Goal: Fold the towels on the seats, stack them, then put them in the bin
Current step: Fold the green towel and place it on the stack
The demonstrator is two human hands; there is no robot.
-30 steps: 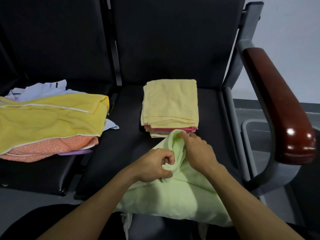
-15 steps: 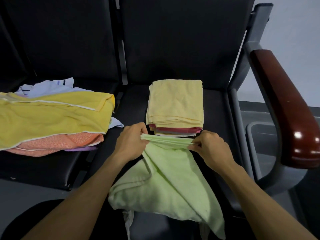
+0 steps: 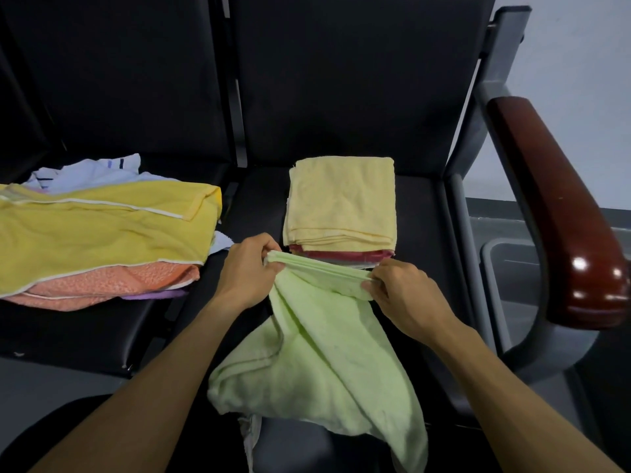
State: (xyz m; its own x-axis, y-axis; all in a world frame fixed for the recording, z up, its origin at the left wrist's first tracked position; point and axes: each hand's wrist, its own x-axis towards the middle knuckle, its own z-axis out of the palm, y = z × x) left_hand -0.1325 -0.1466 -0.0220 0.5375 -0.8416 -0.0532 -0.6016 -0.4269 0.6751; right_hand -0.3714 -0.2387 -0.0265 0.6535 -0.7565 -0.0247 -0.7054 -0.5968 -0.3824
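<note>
A light green towel (image 3: 317, 356) hangs over the front of the right seat (image 3: 420, 213). My left hand (image 3: 247, 268) pinches one end of its top edge and my right hand (image 3: 403, 295) pinches the other, so the edge is stretched between them. Just behind that edge sits a stack of folded towels (image 3: 341, 203), pale yellow on top with a red one under it. On the left seat lies a loose pile of unfolded towels (image 3: 102, 227): yellow on top, orange, purple and white below. A grey bin (image 3: 505, 268) stands on the floor to the right, partly hidden by the armrest.
A dark wooden armrest (image 3: 560, 213) on a grey metal frame stands between the right seat and the bin. Black seat backs rise behind both seats. The front of the left seat (image 3: 78, 336) is bare.
My hands, which were bunched together on the green towel one second ago, have drawn apart along its top edge and pulled it taut. The view has shifted slightly.
</note>
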